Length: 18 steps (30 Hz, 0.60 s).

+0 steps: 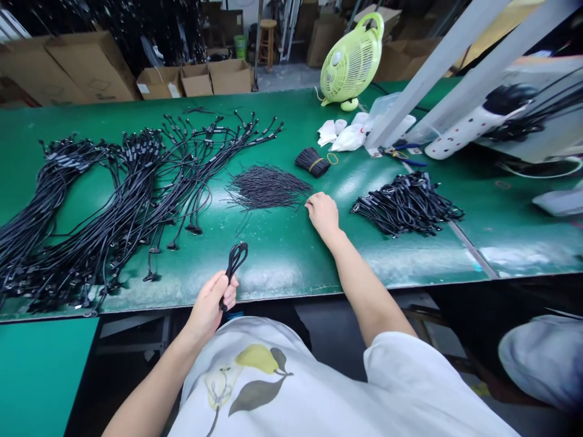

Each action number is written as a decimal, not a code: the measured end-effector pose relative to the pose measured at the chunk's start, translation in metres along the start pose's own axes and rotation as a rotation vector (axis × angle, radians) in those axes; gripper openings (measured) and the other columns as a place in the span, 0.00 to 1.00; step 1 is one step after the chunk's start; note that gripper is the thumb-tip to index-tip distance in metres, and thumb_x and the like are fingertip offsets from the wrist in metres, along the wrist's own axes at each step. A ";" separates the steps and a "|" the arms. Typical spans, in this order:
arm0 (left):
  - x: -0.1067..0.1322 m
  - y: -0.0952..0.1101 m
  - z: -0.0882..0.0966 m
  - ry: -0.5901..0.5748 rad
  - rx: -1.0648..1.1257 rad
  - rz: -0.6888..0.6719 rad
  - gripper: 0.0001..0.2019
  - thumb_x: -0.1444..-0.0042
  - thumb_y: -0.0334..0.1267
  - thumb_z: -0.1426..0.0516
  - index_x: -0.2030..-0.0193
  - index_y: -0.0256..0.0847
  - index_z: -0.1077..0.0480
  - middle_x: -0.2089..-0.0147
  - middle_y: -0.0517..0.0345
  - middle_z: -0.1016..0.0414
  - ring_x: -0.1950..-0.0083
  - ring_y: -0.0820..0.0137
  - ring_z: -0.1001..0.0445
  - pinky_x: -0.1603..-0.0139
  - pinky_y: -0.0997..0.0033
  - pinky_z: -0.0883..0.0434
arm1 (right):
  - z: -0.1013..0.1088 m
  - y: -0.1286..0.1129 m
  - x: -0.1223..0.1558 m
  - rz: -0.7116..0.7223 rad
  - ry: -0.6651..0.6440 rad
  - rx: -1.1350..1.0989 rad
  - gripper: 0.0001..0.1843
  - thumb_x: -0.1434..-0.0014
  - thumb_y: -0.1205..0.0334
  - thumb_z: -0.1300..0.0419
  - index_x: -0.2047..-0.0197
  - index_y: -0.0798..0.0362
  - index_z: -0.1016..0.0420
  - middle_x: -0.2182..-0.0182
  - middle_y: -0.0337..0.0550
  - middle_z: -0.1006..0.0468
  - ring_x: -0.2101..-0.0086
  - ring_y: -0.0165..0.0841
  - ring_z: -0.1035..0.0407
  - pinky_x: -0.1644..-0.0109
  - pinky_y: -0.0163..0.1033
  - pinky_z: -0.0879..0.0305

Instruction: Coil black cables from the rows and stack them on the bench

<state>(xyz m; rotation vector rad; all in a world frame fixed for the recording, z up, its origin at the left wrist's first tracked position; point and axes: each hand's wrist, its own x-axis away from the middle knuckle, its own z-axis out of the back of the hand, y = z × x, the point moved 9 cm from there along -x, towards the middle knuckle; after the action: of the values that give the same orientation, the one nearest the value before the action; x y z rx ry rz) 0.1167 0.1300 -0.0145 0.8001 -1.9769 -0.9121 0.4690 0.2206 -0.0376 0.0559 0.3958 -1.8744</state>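
My left hand (210,303) is closed around a folded black cable (234,264), held upright at the near edge of the green table (282,255). My right hand (322,213) reaches out onto the table, fingers curled at the right edge of a loose pile of thin black twist ties (266,187); whether it pinches one is hidden. A large spread of black cables with plugs (113,194) lies to the left. A heap of coiled black cables (407,203) lies just right of my right hand.
A banded bundle of ties (312,161) and a yellow rubber band (332,158) lie behind the pile. A green fan (351,60), white bags (348,135), pliers (405,155) and slanted white posts (437,67) stand at the back right. Cardboard boxes (195,79) line the far side.
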 end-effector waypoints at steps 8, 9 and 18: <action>0.008 -0.008 0.006 0.003 0.021 0.010 0.20 0.48 0.52 0.37 0.67 0.35 0.33 0.77 0.67 0.46 0.78 0.81 0.49 0.78 0.79 0.49 | 0.002 -0.020 -0.028 0.182 0.030 -0.089 0.18 0.34 0.63 0.51 0.48 0.56 0.26 0.46 0.55 0.31 0.48 0.42 0.36 0.47 0.46 0.40; 0.007 -0.009 0.006 0.005 0.025 0.015 0.20 0.48 0.52 0.37 0.67 0.35 0.33 0.77 0.67 0.46 0.78 0.81 0.49 0.78 0.79 0.49 | 0.002 -0.022 -0.034 0.152 0.045 -0.076 0.19 0.34 0.62 0.52 0.46 0.57 0.27 0.45 0.56 0.31 0.48 0.42 0.36 0.47 0.46 0.40; 0.009 -0.006 0.019 0.072 0.031 -0.005 0.21 0.49 0.53 0.37 0.68 0.35 0.33 0.78 0.67 0.46 0.78 0.81 0.49 0.77 0.79 0.48 | 0.008 -0.039 -0.056 0.038 0.096 0.001 0.15 0.35 0.63 0.53 0.56 0.59 0.26 0.54 0.59 0.30 0.56 0.44 0.37 0.53 0.46 0.42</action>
<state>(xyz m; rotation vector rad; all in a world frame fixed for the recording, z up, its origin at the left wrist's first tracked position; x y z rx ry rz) 0.0977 0.1253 -0.0236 0.8441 -1.9318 -0.8456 0.4531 0.2799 -0.0074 0.1530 0.4566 -1.8395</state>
